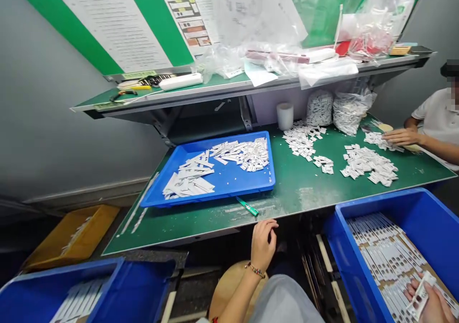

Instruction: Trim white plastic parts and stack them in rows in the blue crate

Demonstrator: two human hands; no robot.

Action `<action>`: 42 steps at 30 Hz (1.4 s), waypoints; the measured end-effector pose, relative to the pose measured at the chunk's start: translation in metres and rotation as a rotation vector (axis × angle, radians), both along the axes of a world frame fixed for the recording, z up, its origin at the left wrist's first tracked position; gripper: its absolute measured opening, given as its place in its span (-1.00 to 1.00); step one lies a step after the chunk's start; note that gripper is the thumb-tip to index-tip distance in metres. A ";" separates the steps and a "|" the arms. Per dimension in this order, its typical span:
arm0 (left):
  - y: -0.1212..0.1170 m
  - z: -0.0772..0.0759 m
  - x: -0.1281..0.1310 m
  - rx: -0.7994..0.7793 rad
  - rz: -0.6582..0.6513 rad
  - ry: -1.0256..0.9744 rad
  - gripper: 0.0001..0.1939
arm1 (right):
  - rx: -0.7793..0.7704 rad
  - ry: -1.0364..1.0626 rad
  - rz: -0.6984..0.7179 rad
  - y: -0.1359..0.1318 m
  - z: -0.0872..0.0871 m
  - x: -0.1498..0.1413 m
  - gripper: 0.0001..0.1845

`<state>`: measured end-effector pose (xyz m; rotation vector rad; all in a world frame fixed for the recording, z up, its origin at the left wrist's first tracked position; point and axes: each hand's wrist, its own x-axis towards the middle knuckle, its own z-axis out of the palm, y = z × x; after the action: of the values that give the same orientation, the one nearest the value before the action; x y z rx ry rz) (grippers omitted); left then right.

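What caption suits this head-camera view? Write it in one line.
Right hand holds a white printed strip above a blue plastic bin; left hand near a green workbench.

Our right hand (428,304) grips a white printed strip (419,296) over the blue plastic crate (358,251) of stacked strips (380,261); our left hand (263,244), loosely curled, sits just at the edge of the green workbench (297,194); a co-worker's hand (401,136) rests on cut white labels (378,141).

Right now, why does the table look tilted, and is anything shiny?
In the head view, the green table and shelf slant because the wide camera tips downward; pale glare shines on the table beside the blue tray.
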<state>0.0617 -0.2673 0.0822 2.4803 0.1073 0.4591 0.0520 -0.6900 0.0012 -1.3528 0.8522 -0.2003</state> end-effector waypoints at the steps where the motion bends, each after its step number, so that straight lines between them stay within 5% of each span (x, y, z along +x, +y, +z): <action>1: 0.009 0.004 0.013 0.010 0.008 -0.024 -0.69 | 0.009 -0.032 0.021 0.025 0.011 0.014 -0.67; 6: 0.085 0.033 0.096 0.130 -0.011 -0.116 -0.68 | 0.073 -0.104 0.152 0.148 0.040 0.082 -0.59; 9: 0.143 0.042 0.131 0.137 0.087 -0.101 -0.69 | 0.119 -0.133 0.172 0.203 0.051 0.116 -0.48; 15: 0.221 0.007 0.140 0.032 0.286 -0.057 -0.77 | 0.091 -0.205 0.443 0.291 0.075 0.179 -0.45; 21: 0.226 -0.013 0.143 -0.110 0.323 -0.065 -0.79 | 0.004 -0.264 0.716 0.362 0.100 0.229 -0.48; 26: 0.223 -0.012 0.142 -0.198 0.295 0.042 -0.78 | -0.044 -0.356 0.750 0.361 0.116 0.236 -0.62; 36: 0.225 -0.010 0.150 -0.244 0.367 0.097 -0.80 | -0.026 -0.240 0.566 0.284 0.083 0.205 -0.62; 42: 0.225 -0.009 0.154 -0.277 0.424 0.129 -0.78 | 0.027 -0.214 0.609 0.280 0.081 0.211 -0.61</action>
<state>0.2155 -0.0422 0.0731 2.2069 0.7098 0.4230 0.2632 -0.4103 0.0822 -1.4734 0.2397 0.1396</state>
